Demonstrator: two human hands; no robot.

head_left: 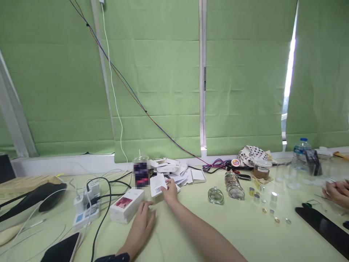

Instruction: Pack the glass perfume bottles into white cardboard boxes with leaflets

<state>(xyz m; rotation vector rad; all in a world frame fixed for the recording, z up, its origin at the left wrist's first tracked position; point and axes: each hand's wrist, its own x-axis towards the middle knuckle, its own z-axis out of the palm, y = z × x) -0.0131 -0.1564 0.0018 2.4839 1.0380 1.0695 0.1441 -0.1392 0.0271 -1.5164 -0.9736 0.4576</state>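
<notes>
My right hand grips the edge of a flat white card with a barcode, its thumb and fingers closed on it. The card is tilted up a little in front of a heap of white cartons and papers. My left hand rests on the table with its fingers loosely spread, holding nothing. Just left of it lies a closed white box with a reddish picture on top; I cannot tell whether the fingertips touch it.
A power strip with plugs and cables and a phone lie on the left. Clear glass bottles and several small caps stand to the right. Another person's hands work at the far right, near a black strip.
</notes>
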